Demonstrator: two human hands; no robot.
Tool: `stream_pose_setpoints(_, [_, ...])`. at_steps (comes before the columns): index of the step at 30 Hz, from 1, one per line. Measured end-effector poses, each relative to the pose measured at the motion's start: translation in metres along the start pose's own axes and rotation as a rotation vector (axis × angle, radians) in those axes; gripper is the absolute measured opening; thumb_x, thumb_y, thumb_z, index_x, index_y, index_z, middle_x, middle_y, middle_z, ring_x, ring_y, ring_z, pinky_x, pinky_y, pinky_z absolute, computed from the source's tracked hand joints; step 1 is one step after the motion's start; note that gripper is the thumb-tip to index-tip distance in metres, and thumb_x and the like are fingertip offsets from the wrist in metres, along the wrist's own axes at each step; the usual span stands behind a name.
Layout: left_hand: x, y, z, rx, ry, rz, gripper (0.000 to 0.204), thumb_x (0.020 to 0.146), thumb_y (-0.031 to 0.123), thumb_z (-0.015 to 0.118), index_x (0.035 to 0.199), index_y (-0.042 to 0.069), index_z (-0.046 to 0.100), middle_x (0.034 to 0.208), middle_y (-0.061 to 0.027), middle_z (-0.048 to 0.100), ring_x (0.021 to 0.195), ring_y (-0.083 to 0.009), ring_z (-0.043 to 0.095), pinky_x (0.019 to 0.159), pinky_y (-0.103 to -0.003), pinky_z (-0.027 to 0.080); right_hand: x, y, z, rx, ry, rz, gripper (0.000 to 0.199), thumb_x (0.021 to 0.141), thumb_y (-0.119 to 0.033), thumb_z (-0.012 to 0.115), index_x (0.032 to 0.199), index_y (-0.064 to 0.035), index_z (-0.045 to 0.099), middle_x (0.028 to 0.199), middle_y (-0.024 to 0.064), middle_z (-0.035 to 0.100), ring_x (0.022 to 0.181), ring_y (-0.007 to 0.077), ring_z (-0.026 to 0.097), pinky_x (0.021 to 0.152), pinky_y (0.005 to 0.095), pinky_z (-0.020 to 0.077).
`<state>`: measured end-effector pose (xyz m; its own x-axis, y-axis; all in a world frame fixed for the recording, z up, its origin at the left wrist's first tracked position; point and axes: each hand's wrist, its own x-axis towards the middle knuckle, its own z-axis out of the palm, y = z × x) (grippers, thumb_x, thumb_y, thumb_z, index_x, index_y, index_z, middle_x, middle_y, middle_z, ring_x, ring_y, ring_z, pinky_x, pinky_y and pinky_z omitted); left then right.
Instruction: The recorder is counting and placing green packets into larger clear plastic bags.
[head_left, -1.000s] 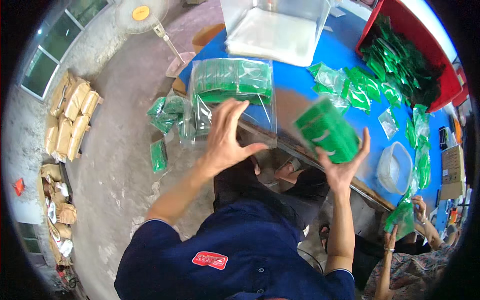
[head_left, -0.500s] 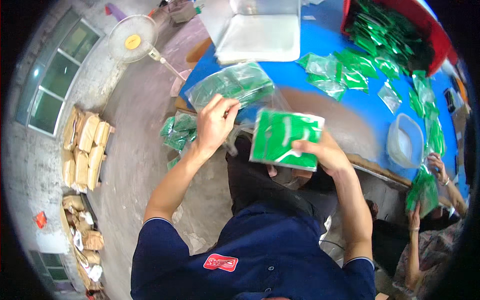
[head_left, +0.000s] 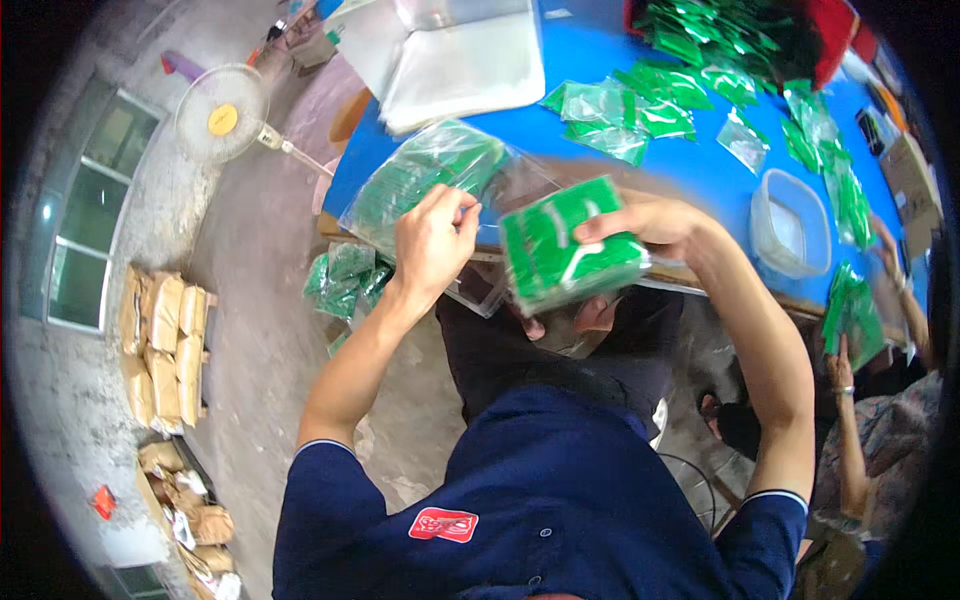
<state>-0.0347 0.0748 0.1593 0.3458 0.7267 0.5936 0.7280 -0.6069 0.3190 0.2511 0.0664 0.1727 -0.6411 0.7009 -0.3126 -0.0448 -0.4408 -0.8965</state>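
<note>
My right hand (head_left: 650, 222) grips a thick stack of flat green packets (head_left: 562, 262) in clear wrapping, thumb on top, fingers hidden beneath. The stack is tilted over the table's near edge. To its left, my left hand (head_left: 437, 235) is closed in a pinch at the side of a large clear plastic bag (head_left: 365, 212) with more green packets inside. The bag lies on the blue table near its front left corner, and its loose clear film reaches toward the stack. Whether the stack touches that film cannot be told.
A pile of clear plastic bags (head_left: 465, 75) sits at the back. Green packets (head_left: 610, 110) lie loose beyond the stack, below a red bin (head_left: 835, 50). A clear tub (head_left: 790, 225) stands right, near a co-worker's hands (head_left: 845, 365). Left are a fan (head_left: 222, 115) and packets (head_left: 345, 280) below the table.
The stack has tilted, so its thick side now shows, and my right forearm has swung outward. My left hand stays pinched at the bag. The whole view has shifted somewhat.
</note>
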Motion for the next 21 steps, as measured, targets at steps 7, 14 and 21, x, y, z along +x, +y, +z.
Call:
stream_pose_setpoints(7, [0.008,0.003,-0.003,0.02,0.061,-0.011,0.007,0.08,0.004,0.074,0.083,0.004,0.068,0.068,-0.007,0.057,0.056,-0.0195,0.055,0.052,-0.033,0.044,0.076,0.056,0.026,0.408,0.34,-0.301,0.034,0.084,-0.017,0.075,0.115,-0.0039,0.066,0.107,0.0081,0.07,0.099,0.0184,0.067,0.087,0.0349,0.0553])
stream_pose_setpoints(14, [0.015,0.007,-0.01,0.059,0.138,0.035,0.007,0.08,0.002,0.073,0.083,0.003,0.067,0.069,-0.0085,0.058,0.056,-0.0214,0.056,0.053,-0.035,0.045,0.119,0.06,0.077,0.582,0.457,-0.608,0.041,0.084,-0.012,0.077,0.119,-0.0014,0.058,0.109,0.0077,0.069,0.097,0.0161,0.066,0.087,0.0325,0.053])
stream_pose_setpoints(21, [0.015,0.034,0.028,-0.081,0.129,0.007,0.009,0.08,0.008,0.073,0.085,0.005,0.066,0.081,-0.0126,0.066,0.073,-0.0327,0.067,0.066,-0.04,0.054,0.215,0.076,0.022,0.344,0.199,-0.352,0.053,0.092,-0.039,0.068,0.13,-0.0038,0.056,0.129,0.0155,0.059,0.119,0.0246,0.056,0.094,0.0379,0.0503])
